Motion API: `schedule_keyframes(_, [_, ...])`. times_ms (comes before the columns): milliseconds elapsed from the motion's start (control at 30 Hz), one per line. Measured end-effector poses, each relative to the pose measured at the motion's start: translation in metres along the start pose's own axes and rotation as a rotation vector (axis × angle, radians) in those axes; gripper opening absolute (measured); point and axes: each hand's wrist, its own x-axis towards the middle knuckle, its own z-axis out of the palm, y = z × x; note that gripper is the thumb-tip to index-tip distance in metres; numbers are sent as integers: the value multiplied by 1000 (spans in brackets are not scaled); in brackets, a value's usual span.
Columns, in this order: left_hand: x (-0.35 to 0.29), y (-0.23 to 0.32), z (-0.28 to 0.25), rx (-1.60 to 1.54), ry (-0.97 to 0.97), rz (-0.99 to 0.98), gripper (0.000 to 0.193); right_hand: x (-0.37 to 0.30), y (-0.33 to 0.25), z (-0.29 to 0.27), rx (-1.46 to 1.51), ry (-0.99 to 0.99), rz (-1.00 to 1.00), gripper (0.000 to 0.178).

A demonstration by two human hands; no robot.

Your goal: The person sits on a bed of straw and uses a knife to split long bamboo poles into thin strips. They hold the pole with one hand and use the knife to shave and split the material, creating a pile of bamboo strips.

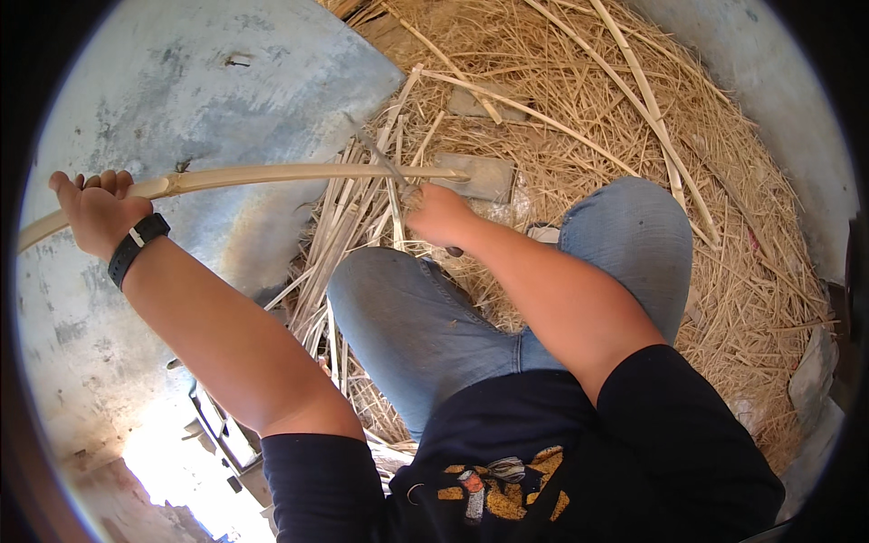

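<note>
Nearest, below the dark T-shirt [507, 425], the person's jeans [407, 335] are spread at the knees, leaving the right forearm only a narrow lane between them. The right hand [439, 214] is clenched round a knife [373, 147], its handle end poking out beneath the fist and its thin blade crossing a long bamboo strip [281, 173] near the right end. The left hand [100, 208] grasps that same strip farther left, so it spans the lap's front in a shallow bow. The strip looks already split to width; its raised joint [172, 184] appears untrimmed, so smoothing that stretch is probably left. Whether the underside is finished, I cannot tell. Beyond, a heap of split strips [339, 217] lies under the blade and could snag it, while a blue-grey panel [226, 90] crowds the left side. Farther out, a flat slab [480, 176] sits among straw-like shavings [561, 127], with long pale lengths [647, 109] lying across them.
</note>
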Motion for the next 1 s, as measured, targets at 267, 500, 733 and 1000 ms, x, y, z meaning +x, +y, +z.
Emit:
schedule_keyframes(267, [-15,10,14,91,47,-13,36,-4,11,8,-11,74,-27,46])
schedule_keyframes(500, [19,-8,-10,17,-11,-20,37,-12,-13,10,-16,-19,-21,46])
schedule_keyframes(733, [1,0,1,29,4,-21,36,-2,18,8,-70,69,-8,42])
schedule_keyframes(1000, [23,-7,-17,-27,-48,-46,34,-14,-17,13,22,-13,-138,47])
